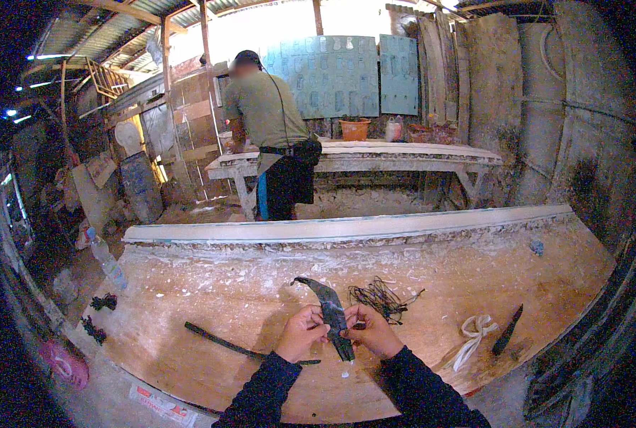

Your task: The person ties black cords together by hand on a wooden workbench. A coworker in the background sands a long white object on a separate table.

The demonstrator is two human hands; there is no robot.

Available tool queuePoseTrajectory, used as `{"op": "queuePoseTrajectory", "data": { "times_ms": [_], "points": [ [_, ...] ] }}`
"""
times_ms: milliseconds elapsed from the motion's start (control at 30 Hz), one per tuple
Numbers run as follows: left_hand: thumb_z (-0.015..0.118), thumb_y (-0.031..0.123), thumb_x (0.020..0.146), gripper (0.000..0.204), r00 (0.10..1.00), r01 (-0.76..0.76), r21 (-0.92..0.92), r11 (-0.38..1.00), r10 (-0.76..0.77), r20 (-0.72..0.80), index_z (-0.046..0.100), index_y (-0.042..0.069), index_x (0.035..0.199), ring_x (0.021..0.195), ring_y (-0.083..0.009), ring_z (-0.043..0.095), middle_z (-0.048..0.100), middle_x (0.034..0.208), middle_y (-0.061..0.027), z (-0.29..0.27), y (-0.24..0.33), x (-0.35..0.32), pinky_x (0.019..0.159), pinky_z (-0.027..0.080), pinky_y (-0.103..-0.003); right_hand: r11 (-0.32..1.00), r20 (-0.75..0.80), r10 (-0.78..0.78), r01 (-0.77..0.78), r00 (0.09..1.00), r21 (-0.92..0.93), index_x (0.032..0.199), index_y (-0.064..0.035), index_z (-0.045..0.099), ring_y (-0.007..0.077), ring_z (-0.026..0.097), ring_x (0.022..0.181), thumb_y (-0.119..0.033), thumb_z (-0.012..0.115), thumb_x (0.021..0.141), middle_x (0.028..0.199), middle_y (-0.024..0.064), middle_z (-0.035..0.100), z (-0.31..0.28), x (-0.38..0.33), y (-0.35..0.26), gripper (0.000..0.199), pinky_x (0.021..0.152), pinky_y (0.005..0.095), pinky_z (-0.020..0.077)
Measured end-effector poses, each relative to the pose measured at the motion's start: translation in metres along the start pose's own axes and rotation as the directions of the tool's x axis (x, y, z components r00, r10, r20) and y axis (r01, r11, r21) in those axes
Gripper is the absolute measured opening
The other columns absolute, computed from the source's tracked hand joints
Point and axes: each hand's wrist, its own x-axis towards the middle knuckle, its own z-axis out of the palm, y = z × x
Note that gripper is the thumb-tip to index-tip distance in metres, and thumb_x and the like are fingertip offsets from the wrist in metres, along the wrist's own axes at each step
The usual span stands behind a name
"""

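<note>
Both of my hands hold a dark curved blade-like tool [329, 308] over a wooden workbench [211, 299]. My left hand [301, 332] grips it from the left, near the lower end. From the right, my right hand [373, 329] pinches the same tool. The tool's curved tip points up and away from me. A tangle of dark wire [383, 296] lies just beyond my right hand.
A long white plaster moulding [346, 230] runs along the bench's far edge. A dark strip [225, 344], a white cloth strip [475, 329], a dark blade [508, 329] and a plastic bottle [106, 260] are on the bench. Another person [272, 132] stands at a far table [403, 157].
</note>
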Motion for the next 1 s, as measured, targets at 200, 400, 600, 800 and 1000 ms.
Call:
{"op": "queuePoseTrajectory", "data": {
  "times_ms": [200,400,600,800,1000],
  "points": [
    [0.056,0.008,0.079,0.015,0.995,0.019,-0.064,0.998,-0.025,-0.098,0.052,0.006,0.093,0.068,-0.0093,0.054,0.055,0.08,-0.0004,-0.003,-0.001,0.003,0.058,0.047,-0.025,0.994,0.12,0.079,-0.069,0.99,-0.086,0.096,-0.008,0.049,0.0079,0.05,0.071,0.004,0.062,0.067,0.073,-0.0029,0.05,0.001,-0.003,0.002,0.033,0.062,0.0219,0.044],
    [0.057,0.011,0.079,0.01,0.972,0.051,-0.329,0.943,-0.123,-0.202,0.054,0.006,0.088,0.069,-0.0095,0.055,0.057,0.077,-0.0002,-0.014,0.002,0.005,0.06,0.046,-0.024,0.992,0.386,0.125,-0.106,0.914,-0.072,0.095,-0.0079,0.05,0.0077,0.049,0.071,0.003,0.064,0.067,0.073,-0.0027,0.05,0.009,-0.007,-0.004,0.034,0.065,0.0217,0.0416],
    [0.057,0.008,0.079,0.009,0.969,0.062,-0.266,0.962,-0.122,-0.215,0.055,0.004,0.087,0.067,-0.0107,0.057,0.059,0.078,-0.0023,-0.018,0.002,0.005,0.06,0.047,-0.024,0.951,0.451,0.306,-0.287,0.838,-0.112,0.094,-0.0087,0.05,0.0077,0.049,0.069,-0.008,0.066,0.072,0.074,-0.0021,0.051,0.013,-0.014,-0.019,0.028,0.061,0.0219,0.0416],
    [0.059,0.006,0.077,0.014,0.964,0.257,-0.207,0.944,-0.236,0.123,0.053,0.002,0.089,0.069,-0.0132,0.057,0.058,0.078,-0.0046,-0.007,-0.001,0.003,0.061,0.047,-0.024,0.981,0.17,0.19,-0.194,0.967,0.009,0.089,-0.0075,0.052,0.0073,0.05,0.067,-0.023,0.062,0.079,0.074,-0.0013,0.053,0.014,-0.006,-0.013,0.021,0.061,0.0226,0.0421],
    [0.063,0.003,0.074,0.019,0.974,0.156,0.007,0.988,-0.155,0.164,0.054,0.002,0.09,0.066,-0.0064,0.054,0.058,0.077,-0.0012,0.007,0.018,-0.004,0.059,0.043,-0.019,0.993,-0.001,0.109,-0.109,0.994,0.05,0.078,-0.007,0.054,0.0072,0.051,0.069,-0.017,0.062,0.078,0.075,-0.0016,0.055,0.001,-0.001,-0.004,0.013,0.063,0.0232,0.0427]
  ]
}}
